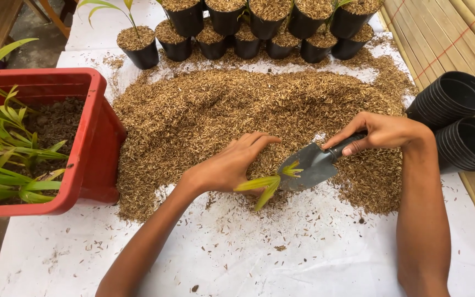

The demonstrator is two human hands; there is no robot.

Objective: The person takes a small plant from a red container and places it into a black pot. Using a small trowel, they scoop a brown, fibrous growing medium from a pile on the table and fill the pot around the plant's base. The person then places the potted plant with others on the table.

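A plant-potting spot: husk heap (248, 115), filled pots (259, 27), seedling crate (78, 137).

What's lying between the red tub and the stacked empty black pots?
In the head view, the heap of brown husks fills that stretch, with both hands working over it.

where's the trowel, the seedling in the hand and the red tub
trowel (313, 165), head view, on the dark metal blade
seedling (265, 184), head view, on its green leaves below the left hand
red tub (92, 143), head view, on its right outer wall
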